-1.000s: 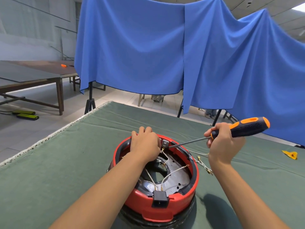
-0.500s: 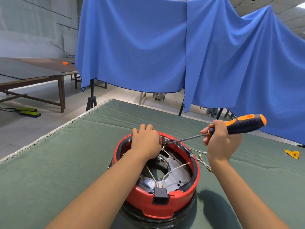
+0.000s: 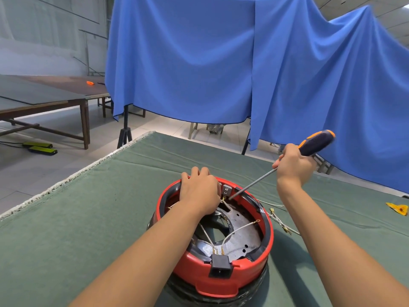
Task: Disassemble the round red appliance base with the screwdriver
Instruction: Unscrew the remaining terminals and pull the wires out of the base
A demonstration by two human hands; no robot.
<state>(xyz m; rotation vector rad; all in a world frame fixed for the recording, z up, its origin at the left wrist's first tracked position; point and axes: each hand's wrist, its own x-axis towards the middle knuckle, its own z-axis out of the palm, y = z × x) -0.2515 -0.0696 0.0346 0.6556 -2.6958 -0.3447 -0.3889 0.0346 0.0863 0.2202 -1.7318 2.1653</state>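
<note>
The round red appliance base (image 3: 232, 278) lies upside down on the green cloth, its metal plate, white wires and black socket exposed. My left hand (image 3: 199, 189) sits on the far rim with fingers curled over it, gripping the base. My right hand (image 3: 293, 165) grips the orange and dark handle of the screwdriver (image 3: 314, 141). The shaft slants down to the left. Its tip is inside the far rim beside a small grey connector (image 3: 226, 189), close to my left hand.
Loose white wires with gold terminals (image 3: 280, 220) lie on the table cloth (image 3: 88, 218) right of the base. A yellow scrap (image 3: 398, 208) lies far right. Blue drapes (image 3: 221, 63) hang behind the table. The table's left edge is near; wooden tables (image 3: 44, 100) stand beyond.
My right hand has lifted and tilted the screwdriver handle upward, so the shaft slants more steeply and its tip has dropped lower inside the rim. My left hand has stayed on the base.
</note>
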